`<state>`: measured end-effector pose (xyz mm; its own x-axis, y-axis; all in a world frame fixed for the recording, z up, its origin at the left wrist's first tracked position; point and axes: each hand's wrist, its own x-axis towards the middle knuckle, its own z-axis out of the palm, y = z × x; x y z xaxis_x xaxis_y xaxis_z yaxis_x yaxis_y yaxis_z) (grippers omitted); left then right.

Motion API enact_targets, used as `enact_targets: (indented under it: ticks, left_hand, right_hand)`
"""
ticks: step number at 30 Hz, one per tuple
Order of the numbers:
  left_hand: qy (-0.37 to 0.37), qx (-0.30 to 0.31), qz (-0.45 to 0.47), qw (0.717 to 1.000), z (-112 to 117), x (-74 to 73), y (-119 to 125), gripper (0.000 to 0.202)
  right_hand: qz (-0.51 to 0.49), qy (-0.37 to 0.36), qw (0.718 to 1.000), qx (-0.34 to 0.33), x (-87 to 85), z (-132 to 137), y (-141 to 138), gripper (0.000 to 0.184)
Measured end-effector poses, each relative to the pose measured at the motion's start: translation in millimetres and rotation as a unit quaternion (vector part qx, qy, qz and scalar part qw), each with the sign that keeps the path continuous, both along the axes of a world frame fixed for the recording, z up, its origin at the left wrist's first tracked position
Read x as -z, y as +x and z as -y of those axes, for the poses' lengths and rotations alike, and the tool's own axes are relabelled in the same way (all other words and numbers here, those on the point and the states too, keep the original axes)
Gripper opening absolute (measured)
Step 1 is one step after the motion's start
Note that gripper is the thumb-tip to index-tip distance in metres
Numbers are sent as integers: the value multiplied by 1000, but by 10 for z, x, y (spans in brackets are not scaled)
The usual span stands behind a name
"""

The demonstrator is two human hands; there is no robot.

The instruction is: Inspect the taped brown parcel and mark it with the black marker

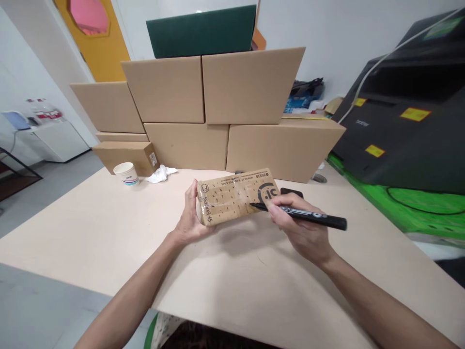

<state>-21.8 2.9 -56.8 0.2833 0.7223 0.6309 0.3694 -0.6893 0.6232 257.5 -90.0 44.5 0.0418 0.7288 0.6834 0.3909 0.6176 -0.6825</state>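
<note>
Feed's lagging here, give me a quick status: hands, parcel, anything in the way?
Left hand grips the small cardboard parcel by its left end. Right hand holds the black marker, tip on the parcel's top face. Paper cup and crumpled tissue well clear.

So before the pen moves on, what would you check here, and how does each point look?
1. Left hand steadies the SF Express box: ok.
2. Right hand grips the black marker: ok.
3. Marker tip on the box face: ok.
4. Cap off: cannot tell.
5. Box resting on the table: cannot tell.
6. Paper cup and crumpled tissue apart from the hands: ok.
</note>
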Motion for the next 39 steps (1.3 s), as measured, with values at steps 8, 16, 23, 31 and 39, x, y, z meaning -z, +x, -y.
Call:
enact_targets:
  ticks: [8,16,23,31,39]
  left_hand:
    - [38,-7,-3,999,-8,-24,9,149]
    - [42,-8,-16,999,15,-39,-5,143]
    - [27,-8,-6,1000,22,-80,16,141]
    - [-6,-8,-3,1000,-36,-122,-15,143]
    - [-1,-1,-4,1000,-45,-130,-16,142]
  right_hand:
    - [67,70,995,-11,-49,-124,-139,10]
    - [11,70,994,79,52,-116,61,5]
    - [169,84,974,127,421,-100,524,7]
    - [441,-2,895,-66,1030,22,604,44]
    - [412,-193,889,43,953,-139,707,41]
